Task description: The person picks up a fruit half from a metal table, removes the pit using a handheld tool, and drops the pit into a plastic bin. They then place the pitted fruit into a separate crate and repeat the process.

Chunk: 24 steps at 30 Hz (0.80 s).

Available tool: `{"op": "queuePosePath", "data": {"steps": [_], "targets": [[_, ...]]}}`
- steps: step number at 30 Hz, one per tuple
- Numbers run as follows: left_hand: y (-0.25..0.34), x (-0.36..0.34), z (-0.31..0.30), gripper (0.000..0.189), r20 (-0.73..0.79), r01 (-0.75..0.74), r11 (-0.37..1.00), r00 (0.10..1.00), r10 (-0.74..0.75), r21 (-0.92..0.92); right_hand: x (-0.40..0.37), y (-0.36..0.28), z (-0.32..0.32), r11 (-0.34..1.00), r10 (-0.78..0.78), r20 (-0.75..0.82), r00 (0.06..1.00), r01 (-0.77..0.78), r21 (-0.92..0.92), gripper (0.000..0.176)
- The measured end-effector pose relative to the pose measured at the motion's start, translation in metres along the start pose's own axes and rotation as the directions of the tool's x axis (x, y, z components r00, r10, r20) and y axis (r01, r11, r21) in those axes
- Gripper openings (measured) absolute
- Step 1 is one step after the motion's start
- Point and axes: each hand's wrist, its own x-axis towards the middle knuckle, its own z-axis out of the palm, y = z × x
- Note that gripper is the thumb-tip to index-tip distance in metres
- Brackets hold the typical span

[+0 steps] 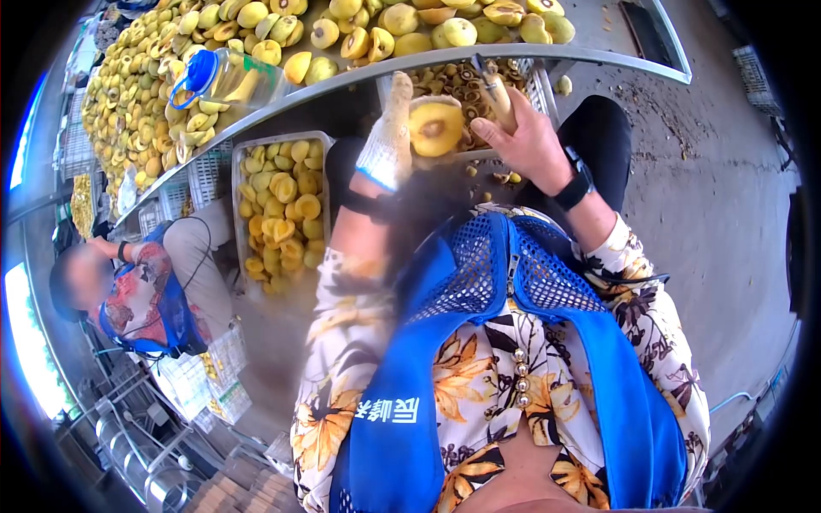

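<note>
My left hand, in a white knitted glove, grips a yellow peach half with its cut face and brown centre turned up toward me. My bare right hand is closed around the light wooden handle of a pitting tool. Its dark metal tip points away from me, and the tool stands apart from the peach half. Below both hands is a crate holding many brown pits and scraps.
Halved peaches are heaped on a metal-edged table ahead. A clear jug with a blue lid lies among them. At left stand a crate of peach halves and a seated person. Debris dots the floor at right.
</note>
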Motion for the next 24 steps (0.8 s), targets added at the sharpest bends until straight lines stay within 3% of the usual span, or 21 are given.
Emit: {"op": "queuePosePath", "data": {"steps": [1,4,5,6,8,9,12,13,16,17,20,21,24], "targets": [[0.002,-0.004,0.0,0.075,0.042,0.009,0.988,0.999,-0.016,0.153,0.002,0.003,0.001,0.996,-0.053,0.032,0.998,0.056,-0.067,0.056],[0.001,-0.005,0.011,0.077,0.009,-0.051,0.933,0.999,0.052,0.355,0.002,0.013,0.017,0.976,-0.203,0.172,0.964,0.186,0.112,0.055],[0.005,-0.008,0.016,0.069,0.116,-0.114,0.977,0.989,0.094,0.182,0.002,0.01,0.022,0.974,-0.156,0.102,0.982,0.135,0.184,0.044],[0.0,-0.003,0.021,0.061,0.013,-0.167,0.982,0.986,0.169,-0.092,0.004,0.005,0.023,0.959,-0.052,0.057,0.997,0.034,0.282,0.04],[-0.005,-0.019,0.039,0.048,-0.013,-0.355,0.913,0.933,0.36,-0.202,0.006,-0.004,0.027,0.863,0.176,0.0,0.984,-0.154,0.482,0.032],[-0.016,-0.001,0.03,0.038,-0.006,-0.525,0.845,0.85,0.528,-0.099,0.006,-0.009,0.033,0.664,0.257,0.033,0.966,-0.201,0.72,0.028],[-0.03,0.012,0.026,0.049,-0.082,-0.615,0.779,0.776,0.625,0.122,-0.001,-0.032,0.03,0.646,0.388,0.196,0.901,-0.417,0.64,0.027],[-0.029,0.011,0.025,0.048,-0.136,-0.578,0.816,0.809,0.572,-0.007,-0.005,-0.005,0.052,0.894,0.208,0.004,0.978,-0.192,0.405,0.025],[-0.021,0.008,0.021,0.048,-0.243,-0.434,0.805,0.899,0.363,-0.404,-0.017,-0.012,0.045,0.993,0.113,-0.013,0.994,-0.112,0.024,0.025],[-0.017,0.007,0.022,0.05,-0.283,-0.401,0.799,0.911,0.298,-0.449,-0.016,-0.013,0.04,0.995,0.101,0.034,0.994,-0.101,-0.014,0.027],[-0.026,0.032,0.007,0.052,-0.345,-0.496,0.815,0.853,0.392,-0.3,-0.015,-0.022,0.027,0.994,-0.041,0.075,0.996,0.049,-0.097,0.024],[-0.031,0.029,0.008,0.051,-0.279,-0.512,0.832,0.848,0.45,-0.215,-0.015,-0.021,0.027,0.995,-0.047,0.085,0.995,0.054,-0.086,0.023],[-0.029,0.024,0.016,0.048,-0.241,-0.471,0.828,0.879,0.411,-0.305,-0.016,-0.018,0.027,0.995,-0.054,0.116,0.992,0.064,-0.08,0.021]]}}
